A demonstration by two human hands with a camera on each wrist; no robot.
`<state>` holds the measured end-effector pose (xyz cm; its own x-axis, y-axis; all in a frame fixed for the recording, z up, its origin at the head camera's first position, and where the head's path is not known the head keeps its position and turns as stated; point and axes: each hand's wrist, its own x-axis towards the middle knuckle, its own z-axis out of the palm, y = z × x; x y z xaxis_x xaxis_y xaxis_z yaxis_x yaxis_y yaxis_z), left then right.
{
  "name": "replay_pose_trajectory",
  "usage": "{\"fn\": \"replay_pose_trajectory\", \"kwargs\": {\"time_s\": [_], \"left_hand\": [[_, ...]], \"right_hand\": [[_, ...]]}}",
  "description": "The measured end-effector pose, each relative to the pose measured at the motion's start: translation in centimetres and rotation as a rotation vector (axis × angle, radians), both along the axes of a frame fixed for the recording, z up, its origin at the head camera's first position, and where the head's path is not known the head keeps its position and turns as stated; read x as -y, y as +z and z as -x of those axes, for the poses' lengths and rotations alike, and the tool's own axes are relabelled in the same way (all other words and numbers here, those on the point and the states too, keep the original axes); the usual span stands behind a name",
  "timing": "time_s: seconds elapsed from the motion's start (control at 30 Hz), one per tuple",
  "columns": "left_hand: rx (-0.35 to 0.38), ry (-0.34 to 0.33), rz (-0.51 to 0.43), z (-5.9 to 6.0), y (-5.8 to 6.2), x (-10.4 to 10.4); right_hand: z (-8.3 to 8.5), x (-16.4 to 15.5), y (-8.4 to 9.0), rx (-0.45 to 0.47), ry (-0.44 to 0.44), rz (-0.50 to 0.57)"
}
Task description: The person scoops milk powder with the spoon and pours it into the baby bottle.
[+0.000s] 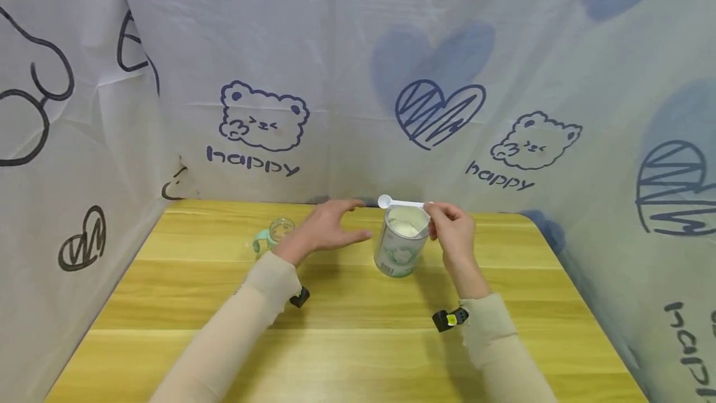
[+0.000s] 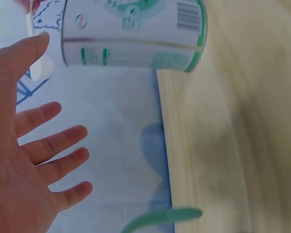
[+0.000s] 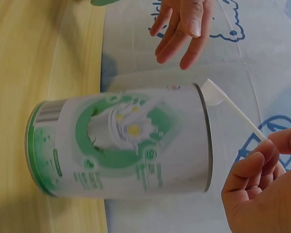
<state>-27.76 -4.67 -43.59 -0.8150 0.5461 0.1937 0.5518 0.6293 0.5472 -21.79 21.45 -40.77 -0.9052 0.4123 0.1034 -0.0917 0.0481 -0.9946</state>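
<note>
An open white and green tin (image 1: 400,242) of white powder stands on the wooden table (image 1: 358,341). My right hand (image 1: 454,229) pinches the handle of a white plastic scoop (image 1: 398,203), held level just above the tin's far rim. The tin (image 3: 121,145) and scoop (image 3: 228,104) also show in the right wrist view. My left hand (image 1: 327,226) hovers with fingers spread, left of the tin and touching nothing. Its palm (image 2: 24,160) fills the left wrist view, with the tin (image 2: 133,34) and scoop (image 2: 39,63) beyond it.
A small clear baby bottle with mint-green handles (image 1: 272,234) stands behind my left wrist. Printed cloth walls (image 1: 358,79) close the table on three sides. Bare tabletop lies in front of the tin.
</note>
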Motion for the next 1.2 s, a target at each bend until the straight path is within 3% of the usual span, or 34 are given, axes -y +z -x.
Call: {"fn": "replay_pose_trajectory", "kwargs": {"time_s": [0.4, 0.83, 1.1, 1.2], "left_hand": [[0.014, -0.03, -0.002, -0.1, -0.7, -3.3], [0.006, -0.069, -0.024, 0.1, -0.8, -5.5], [-0.013, -0.074, -0.015, 0.0, -0.4, -6.5], [-0.016, -0.074, -0.004, 0.0, -0.2, -6.9]], "right_hand": [[-0.9, -1.8, -0.1, 0.047, -0.037, 0.019], [-1.1, -3.1, -0.7, 0.043, -0.067, -0.009], [-1.2, -3.5, -1.4, 0.041, -0.092, -0.088], [-1.2, -3.5, -1.6, 0.017, -0.105, -0.192]]}}
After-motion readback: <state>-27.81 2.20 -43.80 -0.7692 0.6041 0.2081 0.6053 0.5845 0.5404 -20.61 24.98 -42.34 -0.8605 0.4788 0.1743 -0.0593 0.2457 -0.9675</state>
